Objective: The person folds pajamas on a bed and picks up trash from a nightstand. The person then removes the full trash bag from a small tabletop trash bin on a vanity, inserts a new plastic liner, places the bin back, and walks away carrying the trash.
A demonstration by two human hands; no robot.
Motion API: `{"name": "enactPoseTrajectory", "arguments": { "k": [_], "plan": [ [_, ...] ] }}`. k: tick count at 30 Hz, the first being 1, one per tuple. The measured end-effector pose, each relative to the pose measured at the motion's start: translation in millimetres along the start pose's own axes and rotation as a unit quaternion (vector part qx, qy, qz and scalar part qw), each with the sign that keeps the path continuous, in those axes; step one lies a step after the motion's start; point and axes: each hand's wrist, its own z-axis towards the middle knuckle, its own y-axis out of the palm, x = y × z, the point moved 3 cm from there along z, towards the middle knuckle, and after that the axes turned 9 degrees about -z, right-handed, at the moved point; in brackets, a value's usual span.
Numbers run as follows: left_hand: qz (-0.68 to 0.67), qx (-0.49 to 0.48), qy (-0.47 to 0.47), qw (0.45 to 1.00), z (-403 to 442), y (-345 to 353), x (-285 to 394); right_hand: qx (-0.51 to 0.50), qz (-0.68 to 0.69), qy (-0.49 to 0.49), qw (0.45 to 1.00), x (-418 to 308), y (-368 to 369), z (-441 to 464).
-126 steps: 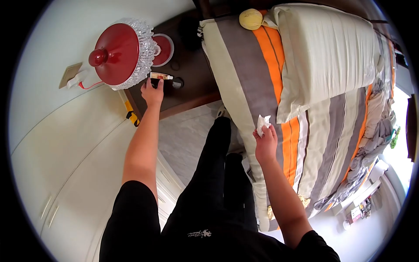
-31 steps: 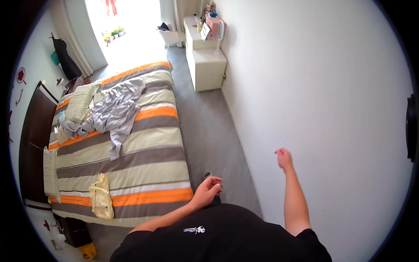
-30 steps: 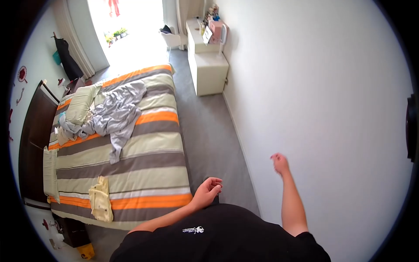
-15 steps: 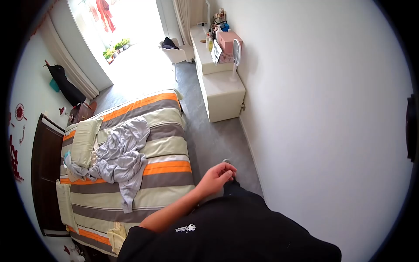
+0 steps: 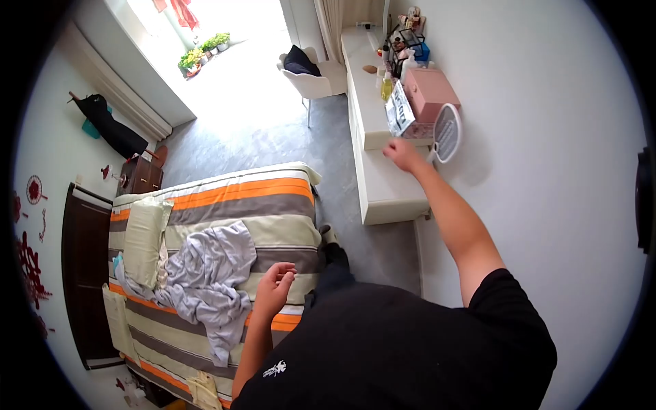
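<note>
Two hands: the left hand (image 5: pixel 272 294), loosely curled, over the bed (image 5: pixel 273 228); the right hand (image 5: pixel 404 155), half-closed, perhaps empty, near the white racket (image 5: pixel 447 133) at the desk's (image 5: pixel 393 183) right, which a stray forearm could topple.

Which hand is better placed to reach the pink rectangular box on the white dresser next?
Likely the right hand: it appears by the white dresser, close to the pink rectangular box. The left hand is farther off, towards the striped bed.
</note>
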Motion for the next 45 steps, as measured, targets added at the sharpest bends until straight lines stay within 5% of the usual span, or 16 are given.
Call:
{"name": "enactPoseTrajectory", "arguments": {
  "k": [3,6,8,10,14,16,18,22,24,28,30,34,41,43,44,45],
  "plan": [
    [0.035,-0.023,0.017,0.999,96,-32,24,0.001,0.140,-0.088,0.986,-87,2,79],
    [0.118,-0.011,0.027,0.993,197,-38,84,-0.065,0.097,-0.117,0.986,-64,59,100],
    [0.117,-0.033,0.057,0.991,265,-33,114,-0.170,0.031,-0.019,0.985,-42,72,75],
    [0.160,-0.070,0.094,0.980,292,-18,163,-0.164,0.042,-0.012,0.986,-2,100,62],
    [0.219,-0.215,0.123,0.944,480,13,247,-0.122,0.158,0.304,0.931,84,78,77],
    [0.222,-0.224,0.129,0.940,513,16,266,-0.117,0.179,0.310,0.926,89,77,87],
    [0.246,-0.218,0.158,0.931,646,22,277,-0.101,0.202,0.323,0.919,124,83,162],
    [0.213,-0.221,0.118,0.944,838,49,296,-0.048,0.205,0.210,0.955,118,50,330],
    [0.207,-0.237,0.100,0.944,841,47,309,-0.061,0.197,0.243,0.948,85,25,326],
    [0.129,-0.212,0.081,0.965,1057,103,335,-0.056,0.262,0.258,0.928,108,-25,418],
    [0.151,-0.228,0.087,0.958,1085,118,367,0.015,0.324,0.310,0.894,103,-31,404],
    [0.145,-0.240,0.137,0.950,1312,206,452,0.077,0.338,0.465,0.815,136,-22,420],
    [0.069,-0.298,0.088,0.948,1540,363,544,0.184,0.160,0.402,0.883,138,-2,464],
    [0.154,-0.364,0.157,0.905,1635,414,506,0.162,0.350,0.591,0.709,126,-6,487],
    [0.239,-0.422,0.242,0.841,1672,429,491,0.154,0.348,0.599,0.705,126,6,488],
    [0.235,-0.420,0.240,0.843,1678,436,494,0.159,0.342,0.588,0.715,129,31,469]
  ]
}}
